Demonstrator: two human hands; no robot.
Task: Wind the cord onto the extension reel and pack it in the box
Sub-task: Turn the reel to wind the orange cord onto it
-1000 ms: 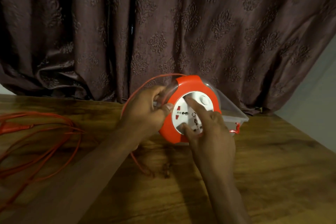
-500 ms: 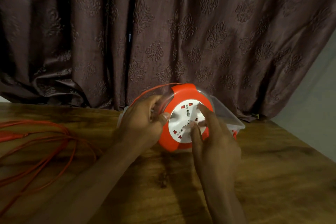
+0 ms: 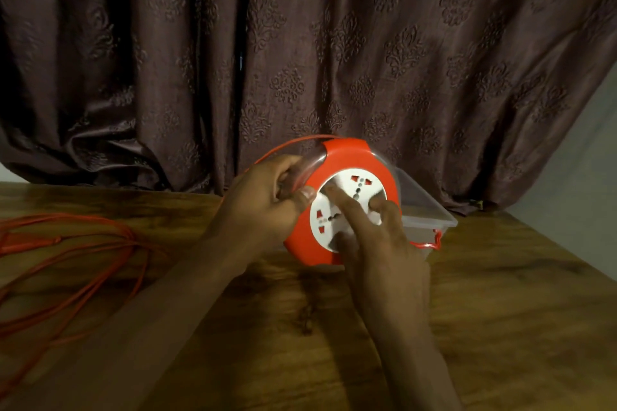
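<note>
1. Head view: we see the left hand curled round the left rim of the extension reel, with the thumb lying on its front face and the fingers wrapped behind the edge.
2. The right hand lies on the reel's white socket plate. Its fingers are stretched out and press on the plate, holding nothing; the forefinger reaches toward the plate's upper left part.
3. The reel stands on edge on the wooden table, tilted so that its orange front and white plate face us. It sits near the table's far edge, in front of the curtain, between the two hands.
4. The orange cord arcs out from the top of the reel, passes behind the left hand and lies in loose loops on the left part of the table, well apart from the reel. How much cord is wound inside the reel we cannot tell.
5. A clear plastic box with an orange clasp stands just beside and behind the reel on its right, touching or nearly touching it; we cannot tell which.
6. A dark brown patterned curtain hangs behind the table and fills the upper part of the view.
</note>
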